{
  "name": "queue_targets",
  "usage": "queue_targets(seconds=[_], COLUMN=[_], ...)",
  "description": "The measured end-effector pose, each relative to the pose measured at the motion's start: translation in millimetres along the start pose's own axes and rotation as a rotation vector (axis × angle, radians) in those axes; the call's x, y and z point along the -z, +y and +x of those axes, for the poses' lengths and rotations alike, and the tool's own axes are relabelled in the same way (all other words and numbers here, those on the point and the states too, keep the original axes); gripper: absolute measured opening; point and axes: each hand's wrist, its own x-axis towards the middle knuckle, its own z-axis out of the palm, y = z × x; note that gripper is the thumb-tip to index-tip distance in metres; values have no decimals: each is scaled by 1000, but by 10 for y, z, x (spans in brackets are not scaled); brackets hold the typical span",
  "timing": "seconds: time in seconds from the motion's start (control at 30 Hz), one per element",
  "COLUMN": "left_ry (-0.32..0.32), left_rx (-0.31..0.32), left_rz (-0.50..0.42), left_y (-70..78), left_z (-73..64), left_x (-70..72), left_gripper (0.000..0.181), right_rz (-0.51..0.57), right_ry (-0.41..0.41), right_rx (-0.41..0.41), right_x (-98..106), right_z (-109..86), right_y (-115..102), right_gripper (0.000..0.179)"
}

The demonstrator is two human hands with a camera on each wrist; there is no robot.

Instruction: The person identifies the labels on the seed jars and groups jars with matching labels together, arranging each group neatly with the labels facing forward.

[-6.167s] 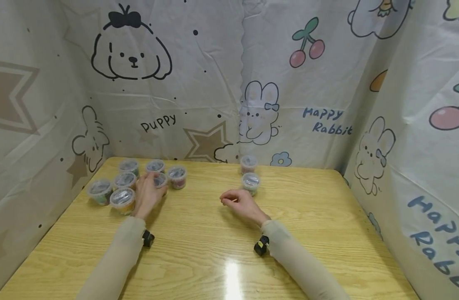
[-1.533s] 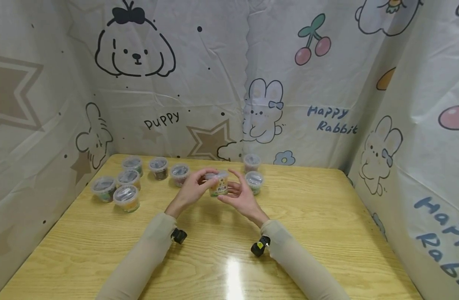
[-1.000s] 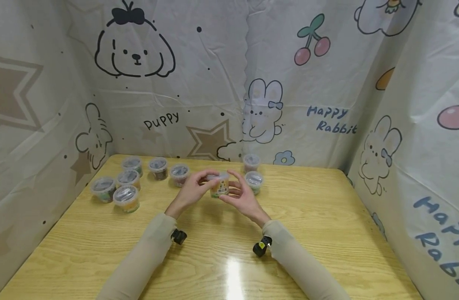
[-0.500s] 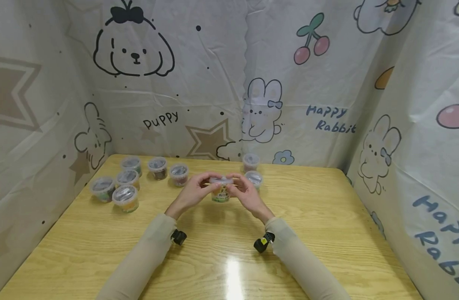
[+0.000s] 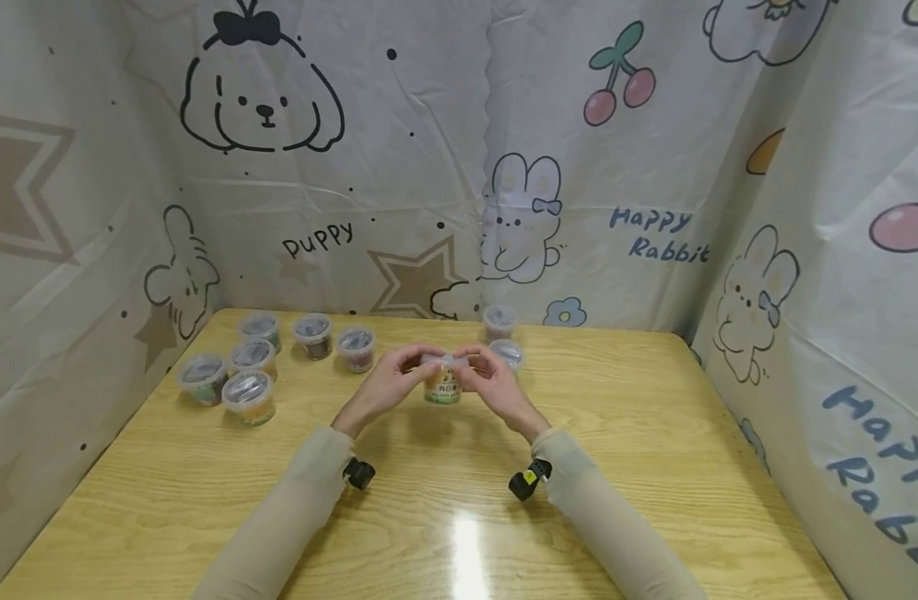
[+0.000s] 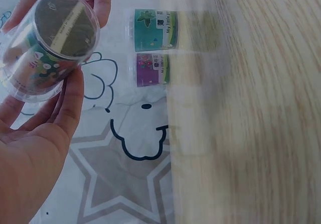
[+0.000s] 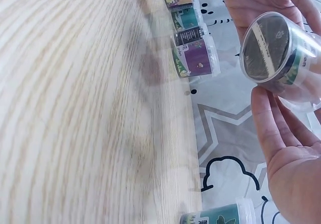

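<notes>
A clear lidded plastic cup (image 5: 442, 392) with a printed yellow and green label is held upright above the middle of the table. My left hand (image 5: 387, 380) pinches its left side near the lid, thumb in front and fingers behind. On the opposite side my right hand (image 5: 498, 387) grips it the same way, and the two hands almost meet over the lid. Both wrist views look up at the base of the held cup (image 6: 65, 25), where dark contents show. Much of the lid is hidden by fingers in the head view.
Several similar cups (image 5: 249, 397) stand in a group at the table's left. Two more, one pale-topped (image 5: 500, 323) and one teal-labelled (image 6: 155, 30), stand at the back, just beyond my right hand. A patterned cloth (image 5: 399, 167) hangs behind the wooden table (image 5: 399, 525).
My left hand has brought the cup from the left group to the middle. My right hand, earlier apart and then round the cup's lower body, has moved up to near its lid.
</notes>
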Motion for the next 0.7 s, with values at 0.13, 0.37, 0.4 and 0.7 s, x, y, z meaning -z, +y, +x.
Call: queue_targets(seconds=[0.13,0.37,0.4,0.7], left_ry=[-13,-63,-66,-85], left_rx=[14,25,28,-8], left_rz=[-46,-115,-120,-69], left_y=[-16,-30,-32,-46], left_z=[0,20,19,-7], left_x=[3,3,2,-21], left_gripper=[35,39,39,39], right_rz=[-6,-26,-27,-146], right_ry=[6,34,35,12], right_rx=[-21,-78,-85,-75], right_x=[4,-1,-2,131], right_z=[2,9,8,28], right_y=[-2,-35,-38,112], right_gripper=[31,34,34,29])
